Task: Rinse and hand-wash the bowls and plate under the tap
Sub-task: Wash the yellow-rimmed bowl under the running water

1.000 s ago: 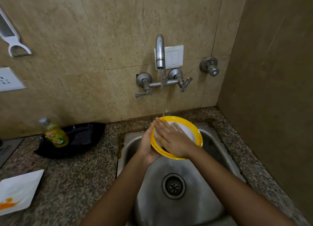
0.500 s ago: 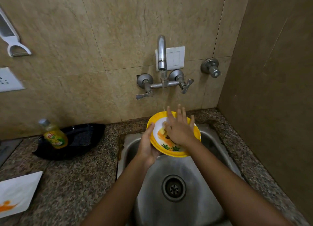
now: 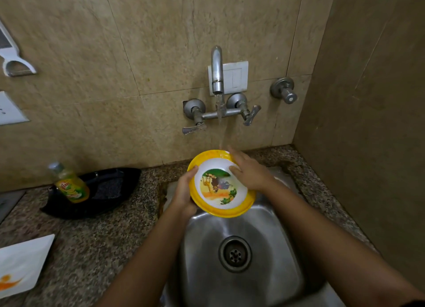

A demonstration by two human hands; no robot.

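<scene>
A yellow-rimmed bowl point(image 3: 218, 189) with a white inside and a cartoon picture is held tilted over the steel sink point(image 3: 264, 249). My left hand point(image 3: 184, 194) grips its left rim, thumb on the inner edge. My right hand point(image 3: 249, 172) lies flat with straight fingers on the bowl's upper right inside and rim. Water runs from the wall tap point(image 3: 217, 72) onto the bowl's far rim by my right fingertips. A white square plate point(image 3: 20, 264) with an orange stain lies on the counter at the left edge.
A yellow dish-soap bottle point(image 3: 70, 184) stands in a black tray point(image 3: 110, 189) on the granite counter point(image 3: 96, 244) left of the sink. A peeler point(image 3: 11, 58) hangs on the tiled wall. The sink drain point(image 3: 235, 253) is uncovered. A side wall closes off the right.
My right hand has slid from the bowl's middle to its upper right side, uncovering the cartoon picture. The bowl has tilted a little more toward me; my left hand keeps its grip.
</scene>
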